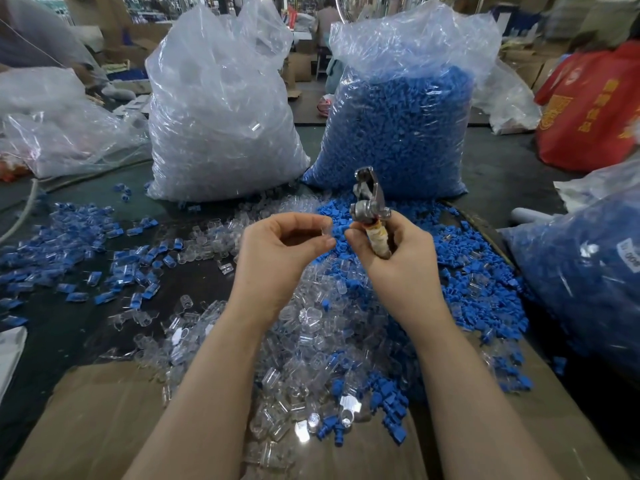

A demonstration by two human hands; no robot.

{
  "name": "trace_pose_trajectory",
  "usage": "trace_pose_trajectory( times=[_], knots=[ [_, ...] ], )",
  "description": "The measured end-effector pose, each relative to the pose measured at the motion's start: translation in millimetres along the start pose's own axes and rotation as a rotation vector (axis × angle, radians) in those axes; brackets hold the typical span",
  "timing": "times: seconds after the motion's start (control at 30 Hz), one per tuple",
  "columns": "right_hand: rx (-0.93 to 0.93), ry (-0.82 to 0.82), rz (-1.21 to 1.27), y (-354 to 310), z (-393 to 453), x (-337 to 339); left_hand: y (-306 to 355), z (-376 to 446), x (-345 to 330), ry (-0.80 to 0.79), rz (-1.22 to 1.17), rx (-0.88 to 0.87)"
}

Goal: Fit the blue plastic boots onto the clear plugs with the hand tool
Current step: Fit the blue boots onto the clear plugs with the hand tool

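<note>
— How far along is it?

— Barely dented, I'd judge. Fitted pieces (114, 233) lie scattered on the desk (52, 327) at left; loose clear plugs (311, 327) and blue boots (478, 271) are heaped in front, with two full bags (221, 133) behind.

— And the hands?

— The left hand (284, 251) pinches one clear plug (325, 227); the right hand (398, 247) has its grip curled round the hand tool (372, 206), its head pointing up.

Two tall bags stand side by side at the back of the tabletop (502, 161): the bag of plugs (221, 109) left, the bag of boots (398, 133) right. Before them lies a loose heap of plugs (311, 327), with loose boots (478, 271) right and fitted pieces (79, 237) left. A third bag (585, 271) sits far right.
</note>
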State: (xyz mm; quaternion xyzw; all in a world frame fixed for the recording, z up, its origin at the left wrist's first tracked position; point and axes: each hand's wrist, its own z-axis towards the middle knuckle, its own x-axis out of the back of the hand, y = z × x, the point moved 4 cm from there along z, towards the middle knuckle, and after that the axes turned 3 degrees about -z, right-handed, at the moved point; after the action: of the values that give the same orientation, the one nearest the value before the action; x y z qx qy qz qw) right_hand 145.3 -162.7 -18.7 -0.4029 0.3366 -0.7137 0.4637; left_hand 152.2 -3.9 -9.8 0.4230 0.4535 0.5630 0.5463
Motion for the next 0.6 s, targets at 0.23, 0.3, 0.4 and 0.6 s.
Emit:
trace_pose_trajectory(
  times=[0.23,0.3,0.4,0.6],
  knots=[
    [-0.004,0.001,-0.08,0.6,-0.6,-0.6,4.8,-1.1,-3.4,-0.012,0.039,-0.027],
    [-0.001,0.005,-0.09,0.2,-0.4,-1.1,5.9,-1.4,-3.9,-0.013,0.038,-0.034],
    [-0.017,0.005,-0.108,1.2,-0.4,-2.1,6.4,-2.4,-4.9,-0.014,0.036,-0.028],
    [-0.032,-0.031,-0.1,2.9,0.2,-3.5,5.0,-2.3,-4.5,-0.006,0.043,-0.006]
  ],
)
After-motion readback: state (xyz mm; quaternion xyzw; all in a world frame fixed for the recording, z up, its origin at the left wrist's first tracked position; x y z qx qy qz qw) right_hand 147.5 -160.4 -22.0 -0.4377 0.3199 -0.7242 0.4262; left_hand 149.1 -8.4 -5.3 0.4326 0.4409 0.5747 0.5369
